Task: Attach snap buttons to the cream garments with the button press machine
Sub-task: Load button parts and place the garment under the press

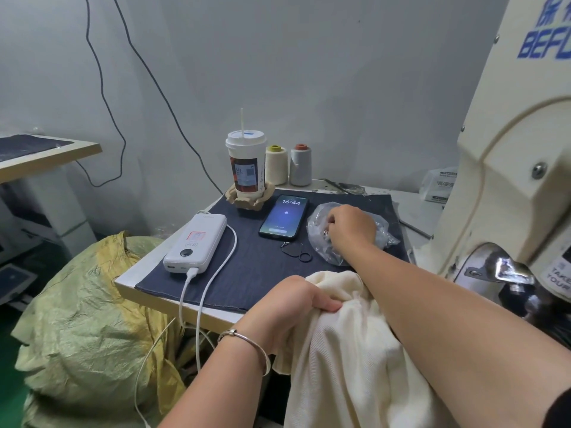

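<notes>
A cream garment (349,350) hangs over the table's front edge and down toward my lap. My left hand (287,307), with a silver bracelet on its wrist, grips a bunched fold at the garment's top. My right hand (350,225) reaches across into a clear plastic bag (383,230) of small metal snap buttons on the dark cloth, fingers curled down inside it; what they hold is hidden. The cream button press machine (506,180) rises at the right, its metal press head (506,270) just beyond my right forearm.
On the dark cloth mat (247,267) lie a phone (284,216), a white power bank (196,237) with cable, a lidded drink cup (246,163) and two thread cones (289,165). A yellow-green sack (83,319) sits below left of the table.
</notes>
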{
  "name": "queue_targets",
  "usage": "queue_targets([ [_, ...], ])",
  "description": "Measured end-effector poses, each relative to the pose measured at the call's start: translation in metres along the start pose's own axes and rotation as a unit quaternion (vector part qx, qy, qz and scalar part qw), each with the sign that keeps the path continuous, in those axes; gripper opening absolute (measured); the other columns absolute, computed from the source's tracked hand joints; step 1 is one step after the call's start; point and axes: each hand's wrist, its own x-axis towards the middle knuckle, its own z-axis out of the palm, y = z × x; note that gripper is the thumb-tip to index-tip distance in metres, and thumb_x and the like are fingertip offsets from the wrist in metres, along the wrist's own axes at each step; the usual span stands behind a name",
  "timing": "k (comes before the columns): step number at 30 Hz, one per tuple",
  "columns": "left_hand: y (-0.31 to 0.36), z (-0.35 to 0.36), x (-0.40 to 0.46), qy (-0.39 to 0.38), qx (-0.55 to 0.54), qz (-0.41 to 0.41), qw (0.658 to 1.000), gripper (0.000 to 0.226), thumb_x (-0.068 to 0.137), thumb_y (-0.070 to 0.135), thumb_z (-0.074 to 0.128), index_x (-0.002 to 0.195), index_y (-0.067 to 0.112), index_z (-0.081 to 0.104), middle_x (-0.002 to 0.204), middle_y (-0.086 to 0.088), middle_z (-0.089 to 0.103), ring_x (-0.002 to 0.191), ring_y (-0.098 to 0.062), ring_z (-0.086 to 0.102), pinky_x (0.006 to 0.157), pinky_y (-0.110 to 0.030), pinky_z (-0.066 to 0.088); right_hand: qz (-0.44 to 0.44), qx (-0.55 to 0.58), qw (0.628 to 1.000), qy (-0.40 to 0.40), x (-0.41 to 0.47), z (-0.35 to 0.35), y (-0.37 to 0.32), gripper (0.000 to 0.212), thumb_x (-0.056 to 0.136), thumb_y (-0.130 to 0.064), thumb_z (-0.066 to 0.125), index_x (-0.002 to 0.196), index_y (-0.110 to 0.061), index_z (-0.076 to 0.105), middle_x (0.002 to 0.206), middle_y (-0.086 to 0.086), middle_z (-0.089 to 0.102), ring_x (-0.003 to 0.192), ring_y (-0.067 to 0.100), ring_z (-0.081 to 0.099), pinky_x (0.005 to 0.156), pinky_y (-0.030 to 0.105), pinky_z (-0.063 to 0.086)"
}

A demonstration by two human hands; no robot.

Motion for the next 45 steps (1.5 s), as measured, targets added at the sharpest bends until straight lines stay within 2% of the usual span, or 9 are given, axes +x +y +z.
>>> queue_targets([
  [3, 0.010, -0.001, -0.002, -0.001, 0.071, -0.047, 0.996, 0.059, 0.088, 0.029, 0.076, 0.135, 0.003, 0.053, 0.128, -0.010, 0.062, 0.118, -0.025, 0.059, 0.095, -0.031, 0.043, 0.011, 0.033, 0.999, 0.018, 0.000, 0.002, 0.002, 0.014, 0.094, -0.012, 0.055, 0.096, -0.013, 0.069, 0.099, 0.006, 0.070, 0.079, 0.024, 0.055, 0.064, 0.028, 0.035],
  [7, 0.006, 0.000, 0.001, -0.014, 0.038, 0.009, 0.999, 0.028, 0.085, 0.017, 0.077, 0.106, 0.001, 0.069, 0.091, -0.005, 0.066, 0.080, -0.016, 0.063, 0.084, -0.033, 0.054, -0.002, 0.167, 0.979, 0.116, -0.025, -0.009, 0.005, 0.013, 0.092, -0.016, 0.062, 0.081, -0.011, 0.067, 0.085, 0.004, 0.069, 0.079, 0.023, 0.060, 0.069, 0.034, 0.047],
  [12, 0.004, 0.001, -0.022, -0.011, -0.046, -0.025, 0.999, 0.022, 0.076, 0.007, 0.075, 0.098, 0.003, 0.078, 0.098, -0.017, 0.077, 0.096, -0.035, 0.073, 0.097, -0.046, 0.053, -0.050, 0.334, 0.931, 0.141, -0.103, -0.035, -0.002, 0.011, 0.085, -0.010, 0.068, 0.075, -0.006, 0.069, 0.068, 0.002, 0.066, 0.069, 0.021, 0.061, 0.066, 0.031, 0.046],
  [17, 0.005, 0.007, -0.033, -0.011, -0.044, -0.019, 0.999, 0.014, 0.084, 0.007, 0.067, 0.082, 0.008, 0.080, 0.079, -0.013, 0.076, 0.066, -0.025, 0.074, 0.067, -0.034, 0.052, -0.103, 0.448, 0.880, 0.118, -0.210, -0.063, 0.021, 0.017, 0.081, -0.010, 0.072, 0.071, -0.023, 0.071, 0.066, -0.006, 0.068, 0.060, 0.009, 0.064, 0.064, 0.028, 0.054],
  [21, 0.007, 0.014, -0.040, 0.017, -0.051, -0.030, 0.998, 0.028, 0.082, 0.012, 0.071, 0.109, 0.010, 0.076, 0.102, -0.018, 0.076, 0.096, -0.036, 0.073, 0.087, -0.046, 0.056, -0.131, 0.432, 0.884, 0.122, -0.271, -0.071, 0.072, 0.009, 0.078, -0.009, 0.074, 0.076, -0.018, 0.073, 0.075, -0.010, 0.067, 0.063, 0.009, 0.066, 0.064, 0.024, 0.055],
  [28, 0.007, 0.048, -0.043, 0.061, -0.040, 0.026, 0.997, 0.021, 0.086, 0.007, 0.070, 0.106, 0.000, 0.075, 0.117, -0.028, 0.068, 0.110, -0.040, 0.064, 0.106, -0.055, 0.045, 0.005, 0.417, 0.888, 0.193, -0.260, -0.095, 0.171, 0.016, 0.079, -0.011, 0.077, 0.072, -0.024, 0.072, 0.074, -0.011, 0.068, 0.071, 0.006, 0.062, 0.060, 0.010, 0.046],
  [34, 0.007, 0.046, -0.043, 0.061, -0.051, 0.022, 0.997, 0.024, 0.079, 0.008, 0.069, 0.099, 0.010, 0.082, 0.113, -0.021, 0.073, 0.110, -0.042, 0.065, 0.107, -0.055, 0.044, -0.057, 0.416, 0.894, 0.153, -0.227, -0.095, 0.173, 0.019, 0.079, -0.003, 0.076, 0.068, -0.018, 0.070, 0.075, -0.002, 0.063, 0.069, 0.011, 0.057, 0.063, 0.009, 0.042],
  [38, 0.008, 0.047, -0.044, 0.048, -0.083, -0.010, 0.995, 0.053, 0.053, 0.016, 0.073, 0.105, 0.007, 0.079, 0.110, -0.022, 0.073, 0.108, -0.044, 0.067, 0.104, -0.059, 0.047, -0.065, 0.391, 0.909, 0.125, -0.219, -0.092, 0.171, 0.027, 0.079, -0.009, 0.077, 0.068, -0.030, 0.064, 0.077, -0.008, 0.063, 0.070, 0.007, 0.058, 0.062, 0.011, 0.044],
  [45, 0.008, 0.046, -0.040, 0.063, -0.082, -0.032, 0.994, 0.033, 0.079, 0.010, 0.069, 0.111, 0.006, 0.077, 0.116, -0.024, 0.071, 0.113, -0.044, 0.064, 0.107, -0.058, 0.044, -0.052, 0.350, 0.930, 0.098, -0.215, -0.092, 0.172, 0.024, 0.079, -0.016, 0.079, 0.069, -0.030, 0.063, 0.082, -0.010, 0.062, 0.066, 0.002, 0.056, 0.060, 0.011, 0.042],
])
